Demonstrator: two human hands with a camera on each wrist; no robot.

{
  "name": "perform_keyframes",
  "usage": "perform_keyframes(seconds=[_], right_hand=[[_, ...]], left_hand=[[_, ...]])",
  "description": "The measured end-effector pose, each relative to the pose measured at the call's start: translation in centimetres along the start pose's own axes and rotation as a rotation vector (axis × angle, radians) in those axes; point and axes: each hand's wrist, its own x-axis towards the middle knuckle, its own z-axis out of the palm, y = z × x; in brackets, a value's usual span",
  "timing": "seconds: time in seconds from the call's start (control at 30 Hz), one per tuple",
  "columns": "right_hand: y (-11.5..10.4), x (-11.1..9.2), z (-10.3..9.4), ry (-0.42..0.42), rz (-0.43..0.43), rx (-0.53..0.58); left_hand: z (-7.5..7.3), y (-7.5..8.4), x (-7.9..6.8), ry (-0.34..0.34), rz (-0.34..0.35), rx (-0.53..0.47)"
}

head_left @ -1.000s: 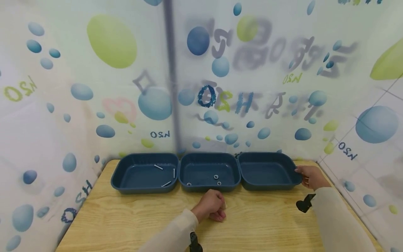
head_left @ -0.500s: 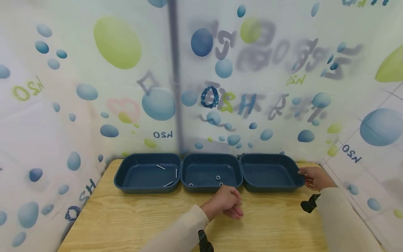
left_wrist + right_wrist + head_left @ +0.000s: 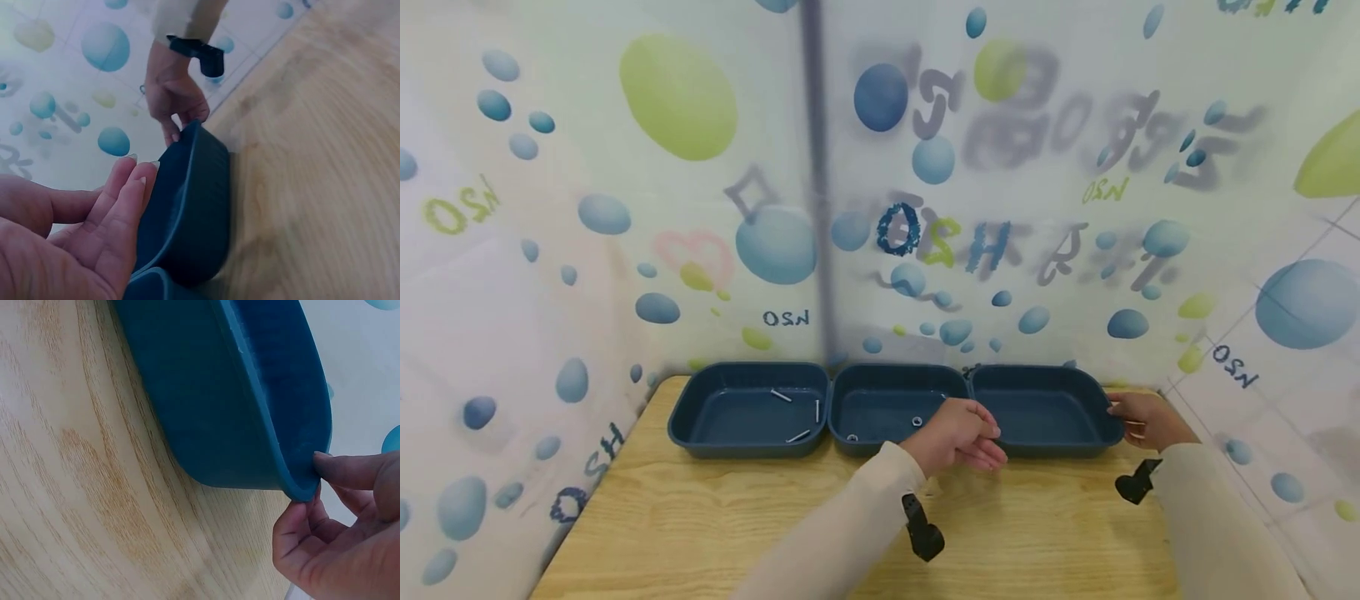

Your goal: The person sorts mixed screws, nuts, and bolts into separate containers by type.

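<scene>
My right hand (image 3: pixel 1146 419) pinches the outer end of the right-hand blue tray (image 3: pixel 1045 447), thumb over the rim and fingers beneath it in the right wrist view. No small parts show inside that tray. My left hand (image 3: pixel 958 437) hangs over the front right part of the middle blue tray (image 3: pixel 872 404), fingers extended toward the right tray, with nothing seen in it. In the left wrist view its fingers (image 3: pixel 119 212) overlap the right tray's side. Small metal nuts (image 3: pixel 917 422) lie in the middle tray, which the left hand partly covers.
A third blue tray (image 3: pixel 722 412) stands at the left end of the row, with several bolts (image 3: pixel 781 395) in it. The wooden table (image 3: pixel 700 517) stretches in front. A patterned curtain (image 3: pixel 775 167) closes off the back and sides.
My left hand has moved right and away from me, from the table before the middle tray to over its front right part. The right hand keeps its grip on the right tray's end.
</scene>
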Motion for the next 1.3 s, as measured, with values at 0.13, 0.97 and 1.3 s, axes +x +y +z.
perform_keyframes(seconds=[0.13,0.97,1.3], right_hand=[[0.0,0.0,0.0,0.013,-0.004,-0.001],[0.1,0.5,0.2,0.03,0.005,-0.015],[-0.2,-0.2,0.5,0.028,0.005,-0.032]], left_hand=[[-0.1,1.0,1.3,0.021,0.01,-0.043],[2.3,2.7,2.8,0.086,0.034,-0.09],[1.2,2.4,1.5,0.112,0.034,-0.025]])
